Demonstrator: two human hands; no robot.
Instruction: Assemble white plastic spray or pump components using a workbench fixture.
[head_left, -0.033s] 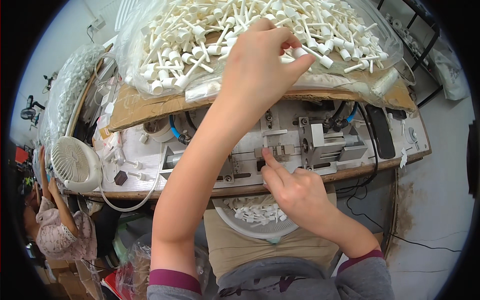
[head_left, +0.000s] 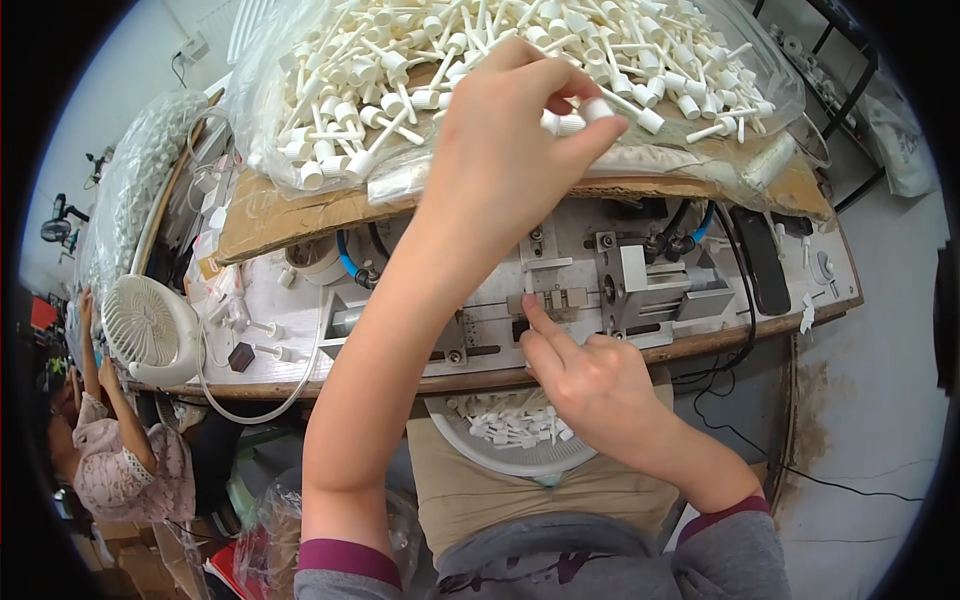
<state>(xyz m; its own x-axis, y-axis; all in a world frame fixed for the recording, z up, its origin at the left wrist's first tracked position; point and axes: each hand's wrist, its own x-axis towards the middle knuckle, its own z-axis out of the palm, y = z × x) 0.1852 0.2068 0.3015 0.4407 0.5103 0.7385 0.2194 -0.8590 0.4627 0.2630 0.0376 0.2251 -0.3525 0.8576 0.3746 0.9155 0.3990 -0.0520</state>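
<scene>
My left hand [head_left: 510, 140] reaches over a heap of white ribbed caps with stems [head_left: 390, 65] on the raised cardboard. Thumb and bent index finger close round one white cap [head_left: 597, 108]; its stem cannot be clearly made out. Below, my right hand [head_left: 595, 385] rests at the front edge of a metal fixture [head_left: 562, 302]. Its index finger stretches forward, the tip touching the left end of the small metal block, beside a thin white piece. The other fingers are partly curled, and nothing shows in them.
Metal cylinder clamps [head_left: 650, 285] with blue tubing flank the fixture. A white fan [head_left: 150, 325] stands left, a dark phone [head_left: 762, 265] right. In my lap sits a white basket [head_left: 470, 455] of small white parts. Another person [head_left: 125, 450] is at far left.
My left hand has shifted very slightly left and down. The right hand has hardly moved.
</scene>
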